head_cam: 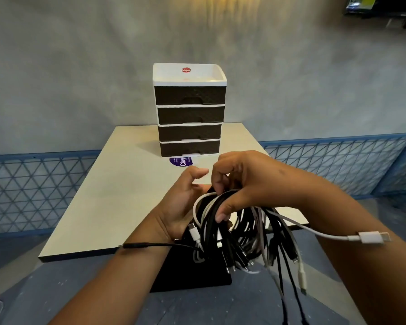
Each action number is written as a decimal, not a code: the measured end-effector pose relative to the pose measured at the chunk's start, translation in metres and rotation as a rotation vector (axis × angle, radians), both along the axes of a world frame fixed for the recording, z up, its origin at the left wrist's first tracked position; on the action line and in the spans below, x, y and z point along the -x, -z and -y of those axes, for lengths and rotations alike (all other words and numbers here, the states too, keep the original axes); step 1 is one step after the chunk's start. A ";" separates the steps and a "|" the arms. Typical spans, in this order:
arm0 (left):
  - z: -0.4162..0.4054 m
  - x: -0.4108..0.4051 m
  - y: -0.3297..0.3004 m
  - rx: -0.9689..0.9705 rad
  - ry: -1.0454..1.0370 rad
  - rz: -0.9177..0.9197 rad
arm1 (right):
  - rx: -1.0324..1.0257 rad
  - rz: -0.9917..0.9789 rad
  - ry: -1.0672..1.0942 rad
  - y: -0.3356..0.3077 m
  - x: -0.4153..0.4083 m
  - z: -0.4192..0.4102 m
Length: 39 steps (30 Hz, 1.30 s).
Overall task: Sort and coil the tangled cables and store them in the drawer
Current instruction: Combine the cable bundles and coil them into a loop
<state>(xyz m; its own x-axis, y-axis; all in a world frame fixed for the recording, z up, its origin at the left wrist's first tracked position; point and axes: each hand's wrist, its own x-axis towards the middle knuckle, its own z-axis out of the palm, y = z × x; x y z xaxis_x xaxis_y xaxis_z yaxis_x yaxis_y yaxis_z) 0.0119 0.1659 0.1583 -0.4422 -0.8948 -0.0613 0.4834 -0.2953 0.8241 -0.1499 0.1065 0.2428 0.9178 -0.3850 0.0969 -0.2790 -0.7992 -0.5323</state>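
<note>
The cables look like smooth black and white plastic with small metal plug tips. The drawer unit is plastic: a glossy white frame and dark fronts with a woven texture. The table has a smooth, matt, pale top.

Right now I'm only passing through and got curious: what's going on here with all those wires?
A person holds a tangled bunch of black and white cables above the near edge of the table. The right hand grips the bunch from above; the left hand supports it from beside. The drawer unit stands behind, all four drawers shut.
</note>
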 end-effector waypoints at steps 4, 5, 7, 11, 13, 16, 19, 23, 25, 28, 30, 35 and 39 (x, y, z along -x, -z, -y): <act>-0.003 -0.006 -0.002 0.211 0.001 0.292 | -0.005 -0.034 0.060 0.001 0.003 0.008; -0.005 -0.004 -0.007 0.262 -0.003 0.403 | 0.002 -0.047 0.071 0.002 0.002 0.009; -0.004 0.000 -0.013 0.292 -0.001 0.571 | -0.023 -0.067 0.080 0.003 0.002 0.011; -0.002 -0.003 -0.019 0.261 -0.011 0.669 | -0.205 -0.096 0.050 0.004 0.012 0.021; -0.001 -0.009 -0.022 0.216 -0.043 0.646 | -0.202 -0.080 0.039 0.008 0.018 0.027; 0.000 -0.014 -0.025 0.157 -0.028 0.528 | -0.021 -0.119 0.107 0.016 0.025 0.036; -0.006 -0.013 -0.026 0.079 0.025 0.401 | -0.104 -0.070 0.164 0.024 0.032 0.042; -0.009 -0.011 -0.024 0.005 0.073 0.151 | -0.519 0.100 0.013 0.035 0.038 0.035; -0.010 -0.012 -0.027 0.051 0.108 0.077 | -0.679 0.187 -0.080 0.040 0.038 0.029; -0.009 -0.018 -0.031 0.021 0.057 -0.002 | -0.972 0.306 -0.166 0.042 0.030 0.024; -0.007 -0.023 -0.031 0.029 0.016 -0.035 | -0.962 0.329 -0.173 0.041 0.027 0.022; -0.005 -0.016 -0.024 0.122 -0.024 -0.142 | -0.733 0.443 0.072 0.034 0.025 0.008; -0.001 -0.010 -0.020 0.189 -0.056 -0.045 | -0.647 0.491 0.205 0.032 0.015 0.013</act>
<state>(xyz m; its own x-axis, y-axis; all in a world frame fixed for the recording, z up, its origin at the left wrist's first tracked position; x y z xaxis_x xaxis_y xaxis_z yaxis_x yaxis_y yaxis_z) 0.0215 0.1672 0.1787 -0.3896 -0.9119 0.1288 0.5327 -0.1091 0.8393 -0.1651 0.0935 0.2107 0.7349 -0.6566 0.1699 -0.0020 -0.2526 -0.9676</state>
